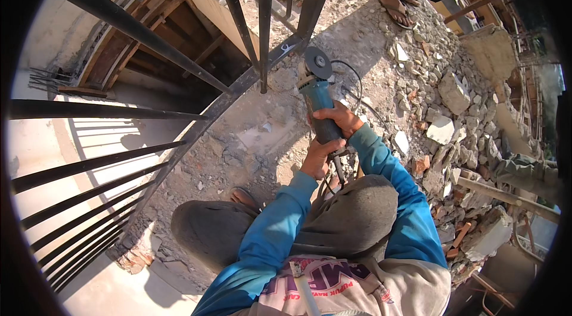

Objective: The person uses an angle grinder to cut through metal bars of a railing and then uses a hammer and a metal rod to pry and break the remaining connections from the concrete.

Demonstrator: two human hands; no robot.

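I hold an angle grinder (319, 95) with a teal front body and a black rear grip. My left hand (317, 159) is closed around its rear end. Farther forward, my right hand (341, 118) wraps the body, thumb across the top. The grinder's dark disc (319, 64) faces up at the far end, near the lower rail (193, 130) of a black metal railing but apart from it. Whether the disc is spinning cannot be told. From the rear of the tool a black cord (339, 168) hangs down between my bent knees.
Broken concrete and brick rubble (453, 94) lies to the right. Black railing bars (113, 161) run along the left, with a deep opening (185, 36) beyond them. Another person's sandalled foot (396, 11) stands at the far right. A wooden pole (506, 194) lies at the right.
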